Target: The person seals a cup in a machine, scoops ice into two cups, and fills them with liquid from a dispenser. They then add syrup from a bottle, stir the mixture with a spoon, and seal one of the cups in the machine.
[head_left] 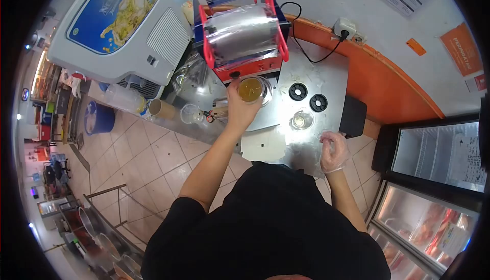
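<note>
My bare left hand (242, 104) is wrapped around a clear cup of yellowish drink (250, 91), directly in front of the cup sealing machine (247, 71). A round metal rim shows just right of the cup, partly hidden by it. My right hand (334, 151), in a clear plastic glove, hovers by the right edge of the metal counter (288, 142). Its fingers are loosely bent and apart, with nothing visible in them. Nearest to it on the counter is a clear empty-looking cup (301, 120). Two black round spoked pieces (308, 97) lie behind that cup.
A drink dispenser (122, 30) stands at the left. Along the counter's left side are a brown paper cup (162, 109), a clear plastic cup (191, 113) and scissors (209, 117). A black cable (311, 61) runs to the wall socket (345, 28). A glass-door fridge (434, 152) stands right.
</note>
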A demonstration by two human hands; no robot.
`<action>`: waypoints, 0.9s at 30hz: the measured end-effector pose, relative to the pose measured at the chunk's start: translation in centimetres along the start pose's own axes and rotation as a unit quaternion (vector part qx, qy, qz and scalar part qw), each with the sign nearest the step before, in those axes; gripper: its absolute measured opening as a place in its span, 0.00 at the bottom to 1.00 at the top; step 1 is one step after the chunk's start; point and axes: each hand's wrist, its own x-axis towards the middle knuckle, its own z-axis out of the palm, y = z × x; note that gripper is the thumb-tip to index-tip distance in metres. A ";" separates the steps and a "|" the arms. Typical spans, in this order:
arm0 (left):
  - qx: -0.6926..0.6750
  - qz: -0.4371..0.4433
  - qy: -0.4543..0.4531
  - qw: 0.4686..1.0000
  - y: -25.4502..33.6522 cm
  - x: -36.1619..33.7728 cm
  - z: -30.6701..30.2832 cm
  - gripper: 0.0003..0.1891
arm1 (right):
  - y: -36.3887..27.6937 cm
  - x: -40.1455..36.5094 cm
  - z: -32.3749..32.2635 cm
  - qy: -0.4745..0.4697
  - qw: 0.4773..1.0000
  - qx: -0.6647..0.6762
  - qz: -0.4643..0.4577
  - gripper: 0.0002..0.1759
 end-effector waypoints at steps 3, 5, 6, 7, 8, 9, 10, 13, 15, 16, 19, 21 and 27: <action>0.010 -0.033 0.040 0.999 -0.6 1.4 2.3 0.48 | 2.4 0.5 -0.4 -0.033 0.999 0.018 -0.006 0.10; 0.067 -0.088 0.044 0.993 -0.2 0.7 3.3 0.49 | 3.3 0.5 -1.3 -0.066 0.997 0.029 -0.005 0.09; 0.158 -0.120 0.006 0.980 0.5 0.7 3.3 0.51 | 3.2 1.2 -1.7 -0.078 0.996 0.046 -0.005 0.08; 0.162 -0.122 0.009 0.979 0.6 0.7 3.6 0.51 | 4.1 1.5 -1.8 -0.081 0.995 0.051 -0.005 0.08; 0.200 -0.121 0.013 0.972 0.5 0.6 4.0 0.52 | 5.1 1.7 -1.6 -0.110 0.992 0.059 0.006 0.08; 0.240 -0.121 0.015 0.963 0.2 0.3 4.3 0.52 | 5.5 2.2 -1.6 -0.139 0.988 0.068 0.018 0.08; 0.244 -0.102 0.018 0.964 -0.4 0.3 4.4 0.52 | 5.9 2.9 -1.9 -0.167 0.983 0.080 0.019 0.07; 0.261 -0.083 0.036 0.961 -0.3 -0.7 4.4 0.49 | 6.4 5.7 -1.7 -0.188 0.977 0.097 -0.036 0.06; 0.265 -0.053 0.048 0.962 1.6 -2.7 3.8 0.44 | 6.7 7.2 -1.2 -0.201 0.972 0.105 -0.054 0.07; 0.261 -0.018 0.051 0.964 3.1 -3.5 3.2 0.39 | 6.9 7.8 -0.8 -0.202 0.970 0.117 -0.063 0.07; 0.216 0.105 0.064 0.969 11.3 -4.1 0.4 0.28 | 6.3 9.6 0.5 -0.214 0.963 0.159 -0.047 0.06; 0.205 0.153 0.112 0.960 16.5 -3.2 -2.2 0.23 | 5.9 9.8 1.8 -0.191 0.964 0.182 -0.031 0.05; 0.412 0.314 0.094 0.850 25.4 6.4 -6.3 0.34 | 7.8 4.8 9.1 -0.278 0.895 0.298 0.183 0.08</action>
